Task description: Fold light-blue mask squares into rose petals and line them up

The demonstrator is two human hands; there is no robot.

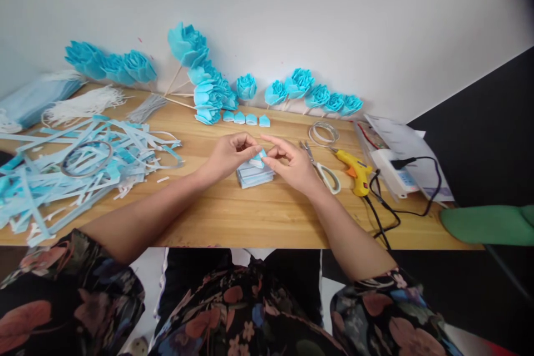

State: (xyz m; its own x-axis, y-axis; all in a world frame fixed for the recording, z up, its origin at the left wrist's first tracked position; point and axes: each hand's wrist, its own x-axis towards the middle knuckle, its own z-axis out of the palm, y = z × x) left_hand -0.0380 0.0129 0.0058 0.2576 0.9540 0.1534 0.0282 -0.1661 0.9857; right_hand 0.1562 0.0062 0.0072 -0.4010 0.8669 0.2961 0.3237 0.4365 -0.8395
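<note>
My left hand [236,151] pinches a small folded blue fabric piece [259,159] between thumb and fingers. On the piece's other side, my right hand [292,162] has its thumb and fingertips at the edge, apparently gripping it too. Just under both hands lies a stack of pale blue cut pieces [255,178]. Behind it, several small folded blue pieces [251,119] sit in a row. To the right of my right hand are white-handled scissors [329,178], lying with their blades partly open.
Blue fabric flowers [300,82] on sticks line the wall. Tangled blue and white strips [83,167] cover the left side of the table. At right lie a yellow glue gun [354,169], its black cord, a white power strip [394,172] and a roll of clear tape [323,133].
</note>
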